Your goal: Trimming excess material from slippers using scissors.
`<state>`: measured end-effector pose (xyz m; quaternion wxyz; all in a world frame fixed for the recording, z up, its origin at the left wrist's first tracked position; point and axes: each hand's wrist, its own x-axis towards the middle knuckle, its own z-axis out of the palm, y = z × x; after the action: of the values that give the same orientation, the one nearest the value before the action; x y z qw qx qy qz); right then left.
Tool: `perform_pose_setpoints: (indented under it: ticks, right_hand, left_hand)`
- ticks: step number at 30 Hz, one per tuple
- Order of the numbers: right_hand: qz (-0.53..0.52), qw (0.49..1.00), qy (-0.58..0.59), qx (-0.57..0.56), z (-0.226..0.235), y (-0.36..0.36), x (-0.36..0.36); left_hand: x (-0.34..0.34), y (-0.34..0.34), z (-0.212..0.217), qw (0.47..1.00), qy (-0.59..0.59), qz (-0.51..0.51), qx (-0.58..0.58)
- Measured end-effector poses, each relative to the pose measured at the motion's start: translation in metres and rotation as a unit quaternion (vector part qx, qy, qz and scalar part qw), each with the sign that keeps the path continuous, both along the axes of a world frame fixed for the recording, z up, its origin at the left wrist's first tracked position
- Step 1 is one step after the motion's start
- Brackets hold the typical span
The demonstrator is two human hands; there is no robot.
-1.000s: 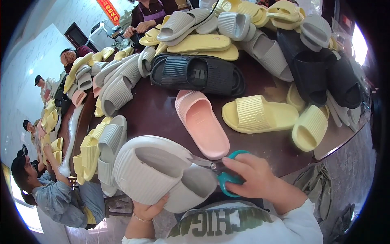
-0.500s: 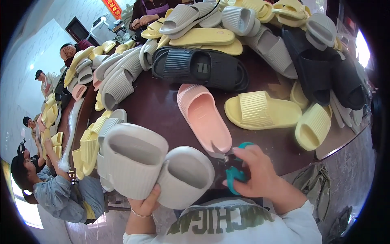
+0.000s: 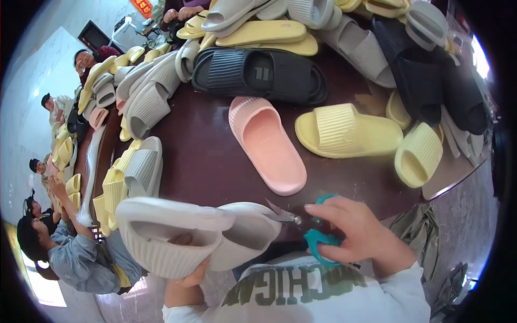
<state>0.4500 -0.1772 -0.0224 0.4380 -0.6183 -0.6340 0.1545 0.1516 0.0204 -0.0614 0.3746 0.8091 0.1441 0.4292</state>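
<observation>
My left hand (image 3: 193, 275) grips a pair of light grey ribbed slide slippers (image 3: 177, 258) from below, over the near edge of the table. The slippers sit side by side, tilted, with their foot openings in view; most of my left fingers are hidden behind them. In my right hand (image 3: 355, 231) is a pair of scissors with teal handles (image 3: 323, 252), thumb and fingers in the loops. Its blades (image 3: 281, 216) stand apart and point left, at the edge of the right-hand grey slipper. Just beyond lies a single pink slipper (image 3: 277, 156) on the dark table.
A yellow slipper (image 3: 371, 134) lies right of the pink one, and black slippers (image 3: 291, 78) lie behind it. Grey and yellow slippers (image 3: 145, 172) stand at the left. Piles of slippers cover the table's far side. Several people sit along the left, one in a blue shirt (image 3: 75, 264).
The grey pair has turned in my left hand, its openings tipping and the slippers lying flatter. My right hand and the scissors have shifted slightly right and down, and the blades are spread apart.
</observation>
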Motion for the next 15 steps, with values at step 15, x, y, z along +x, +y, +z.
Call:
perform_pose_setpoints:
  ticks: [15]
  right_hand:
    - [0.104, 0.989, 0.087, -0.058, 0.007, -0.004, 0.027]
  left_hand:
    - [0.024, -0.009, 0.053, 0.934, 0.156, 0.069, 0.314]
